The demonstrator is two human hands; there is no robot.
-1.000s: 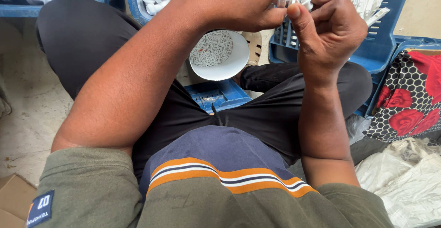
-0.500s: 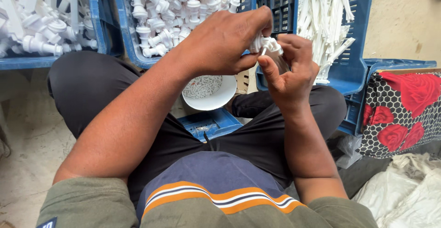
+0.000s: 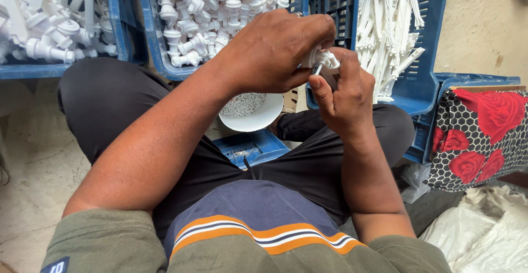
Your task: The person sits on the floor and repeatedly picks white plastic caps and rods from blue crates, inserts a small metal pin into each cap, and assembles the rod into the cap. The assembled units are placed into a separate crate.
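Left hand [image 3: 275,50] and right hand [image 3: 344,89] pressed together, both clamped on small white part [image 3: 322,59] above lap. Assembly under way, fit hidden by fingers. Middle crate [image 3: 157,58] full of white fittings [image 3: 214,9]; bowl [image 3: 253,119] of small pieces below hands.

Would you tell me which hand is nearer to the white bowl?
Left. The left hand hovers right above the white bowl; the right hand is off to its side.
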